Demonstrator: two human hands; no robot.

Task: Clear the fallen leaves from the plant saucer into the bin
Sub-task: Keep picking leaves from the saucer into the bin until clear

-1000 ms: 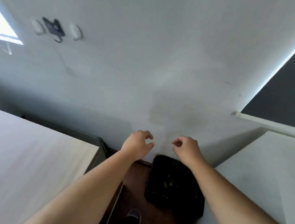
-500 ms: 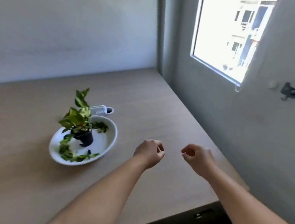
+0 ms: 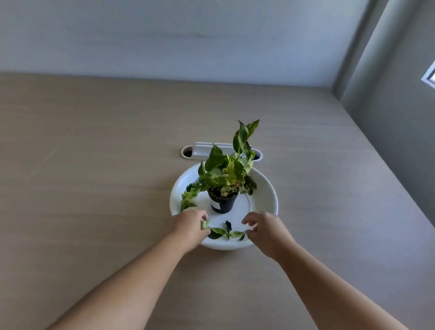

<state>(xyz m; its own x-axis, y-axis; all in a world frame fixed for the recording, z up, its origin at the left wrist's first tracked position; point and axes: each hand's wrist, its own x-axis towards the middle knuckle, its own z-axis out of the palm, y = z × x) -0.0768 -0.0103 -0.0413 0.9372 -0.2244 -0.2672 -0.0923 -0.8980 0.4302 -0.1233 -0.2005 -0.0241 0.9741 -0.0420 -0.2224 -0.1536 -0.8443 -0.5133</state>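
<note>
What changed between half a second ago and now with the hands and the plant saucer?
Both hands moved from above the bare table onto the near rim of the saucer: the left hand is pinching a fallen leaf, while the right hand touches the leaves. The potted plant stayed centred, leaves still scattered.

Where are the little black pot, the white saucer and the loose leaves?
black pot (image 3: 221, 203): head view, front wall.
white saucer (image 3: 271, 196): head view, right rim.
loose leaves (image 3: 225, 233): head view, the near strand between the hands.
</note>
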